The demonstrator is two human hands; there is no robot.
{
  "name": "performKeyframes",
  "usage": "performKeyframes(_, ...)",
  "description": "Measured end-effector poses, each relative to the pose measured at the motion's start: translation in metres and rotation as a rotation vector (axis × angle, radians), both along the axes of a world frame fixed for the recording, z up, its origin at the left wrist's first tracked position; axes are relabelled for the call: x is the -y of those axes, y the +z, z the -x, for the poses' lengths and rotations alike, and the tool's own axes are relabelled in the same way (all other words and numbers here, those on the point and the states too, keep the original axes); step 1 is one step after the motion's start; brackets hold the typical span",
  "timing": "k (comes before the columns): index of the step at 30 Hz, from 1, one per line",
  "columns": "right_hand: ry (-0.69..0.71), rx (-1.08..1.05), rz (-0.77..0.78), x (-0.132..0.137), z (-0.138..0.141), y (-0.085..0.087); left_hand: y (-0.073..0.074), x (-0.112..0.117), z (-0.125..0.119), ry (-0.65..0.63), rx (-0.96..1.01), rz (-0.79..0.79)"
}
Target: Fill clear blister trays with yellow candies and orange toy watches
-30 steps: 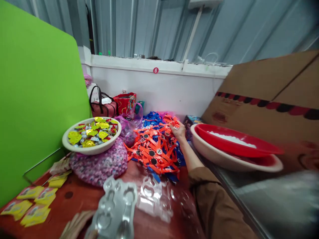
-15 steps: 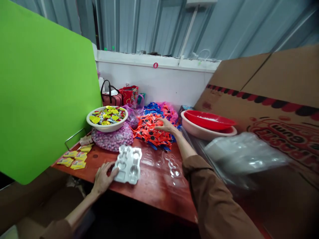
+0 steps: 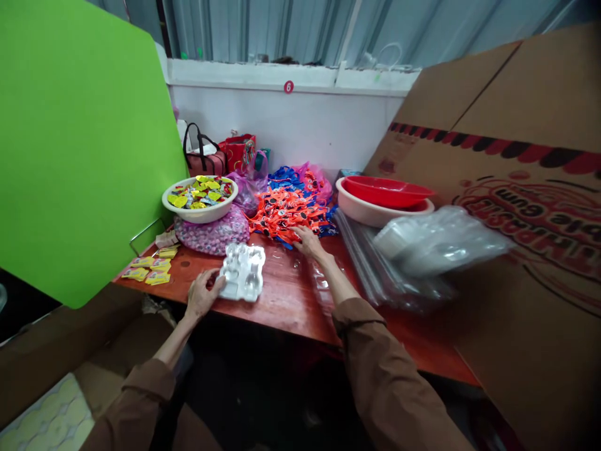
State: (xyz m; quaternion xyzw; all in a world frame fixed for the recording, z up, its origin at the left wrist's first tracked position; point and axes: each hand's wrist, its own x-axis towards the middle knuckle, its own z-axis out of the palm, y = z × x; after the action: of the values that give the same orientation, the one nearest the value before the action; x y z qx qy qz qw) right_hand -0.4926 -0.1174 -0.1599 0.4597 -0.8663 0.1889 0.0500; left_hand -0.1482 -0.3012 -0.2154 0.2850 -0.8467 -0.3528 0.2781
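Observation:
My left hand [image 3: 203, 294] grips the near left edge of a clear plastic blister tray [image 3: 243, 270] that lies on the red-brown table [image 3: 291, 307]. My right hand [image 3: 307, 241] rests at the near edge of a heap of orange and blue toy watches [image 3: 287, 210], fingers curled on the pile; whether it holds one I cannot make out. Both arms wear brown sleeves.
A white bowl of yellow foil packets [image 3: 200, 199] sits on a pink sack [image 3: 211, 233]. Yellow cards [image 3: 148, 270] lie at the table's left. A red basin in a white one [image 3: 382, 199], clear tray stacks [image 3: 422, 250], a cardboard box [image 3: 516, 207], a green board [image 3: 75, 144].
My right hand has drawn back from the far side of the watch heap to its near edge. The view has pulled back and up, and my left hand now shows on the tray.

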Motion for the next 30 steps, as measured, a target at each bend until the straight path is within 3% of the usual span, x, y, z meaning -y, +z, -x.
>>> performKeyframes(3, -0.083, -0.076, -0.034, -0.013, -0.024, 0.004, 0.0, 0.0, 0.0, 0.012, -0.009, -0.002)
performKeyframes(5, -0.055, -0.163, -0.061, -0.02, -0.051, 0.001, 0.001, 0.0, -0.001, 0.018, -0.007, -0.005)
performKeyframes(9, 0.116, -0.141, -0.135, -0.034, -0.119, -0.023, 0.002, 0.0, 0.0, 0.024, -0.005, -0.025)
performKeyframes(14, 0.131, -0.059, 0.016, -0.062, -0.169, -0.045, 0.0, 0.001, 0.0, 0.039, -0.018, -0.065)
performKeyframes(18, 0.109, -0.03, 0.105, -0.094, -0.166, -0.038, -0.002, 0.001, -0.001, 0.045, -0.043, -0.078)
performKeyframes(22, -0.065, -0.082, 0.233, -0.129, -0.133, -0.034, -0.002, 0.003, -0.002, 0.001, -0.138, -0.147)
performKeyframes(25, -0.22, -0.117, 0.144, -0.151, -0.115, -0.04, 0.002, 0.001, -0.007, 0.03, -0.224, -0.158)
performKeyframes(28, -0.257, -0.11, 0.006, -0.165, -0.116, -0.048, 0.015, -0.019, -0.016, 0.178, -0.29, 0.1)
performKeyframes(30, -0.255, -0.133, -0.021, -0.17, -0.125, -0.053, 0.028, -0.048, -0.021, 0.194, -0.346, 0.3)
